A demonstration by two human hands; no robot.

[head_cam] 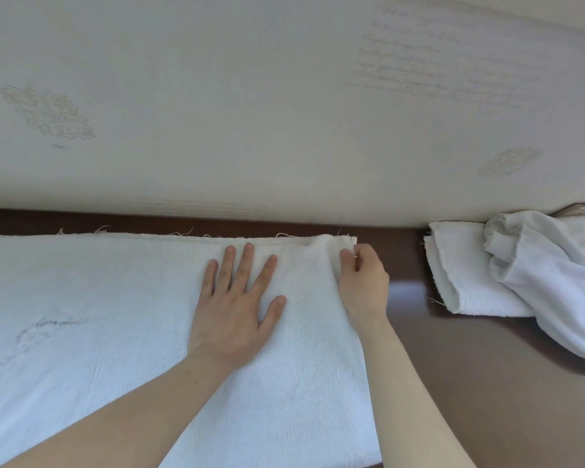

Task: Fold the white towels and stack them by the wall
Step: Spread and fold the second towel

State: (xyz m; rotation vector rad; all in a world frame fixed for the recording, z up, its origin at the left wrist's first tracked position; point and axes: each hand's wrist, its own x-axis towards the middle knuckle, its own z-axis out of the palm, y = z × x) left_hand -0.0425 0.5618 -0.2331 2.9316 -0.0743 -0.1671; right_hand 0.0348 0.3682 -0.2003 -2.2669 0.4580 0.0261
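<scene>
Though partly cropped, spread towel [98, 298].

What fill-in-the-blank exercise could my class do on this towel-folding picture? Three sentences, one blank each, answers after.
1. The right hand pinches the spread towel at its far right ____.
2. The left hand presses flat on that towel, just to the ____ of the right hand.
3. The bare table showing beside the spread towel is ____ in colour.

Missing words: corner; left; brown.
</scene>
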